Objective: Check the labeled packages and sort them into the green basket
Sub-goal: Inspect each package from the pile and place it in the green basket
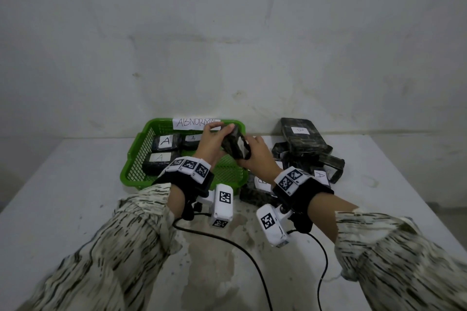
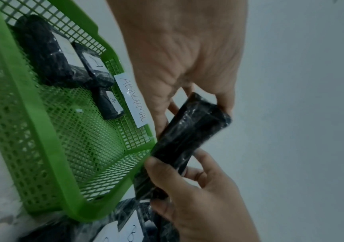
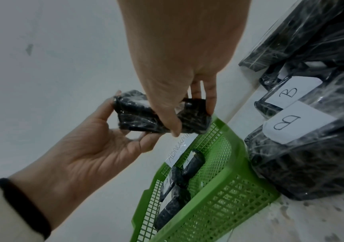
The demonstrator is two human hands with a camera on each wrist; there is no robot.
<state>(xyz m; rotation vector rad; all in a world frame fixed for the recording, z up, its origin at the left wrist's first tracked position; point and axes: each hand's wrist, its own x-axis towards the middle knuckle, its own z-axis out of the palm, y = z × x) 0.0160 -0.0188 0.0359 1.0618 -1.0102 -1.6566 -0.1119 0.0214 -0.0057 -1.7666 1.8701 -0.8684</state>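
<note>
Both hands hold one black wrapped package point(image 1: 233, 146) above the right half of the green basket point(image 1: 125, 171). My left hand point(image 1: 217, 134) grips its far end, with fingers and thumb curled around it point(image 2: 179, 147). My right hand point(image 1: 249, 149) pinches the near end point(image 3: 133, 117). A white patch shows on the package, but no letter can be read. Three black packages marked A point(image 1: 165, 141) lie in the basket's left half. A paper tag reading ABNORMAL point(image 1: 195, 122) sits on its far rim.
A pile of black packages point(image 1: 303, 139) marked B and A lies on the table right of the basket, against the wall. Another B package point(image 1: 261, 183) sits by my right wrist. Black cables point(image 1: 240, 247) trail across the stained white table point(image 1: 75, 184).
</note>
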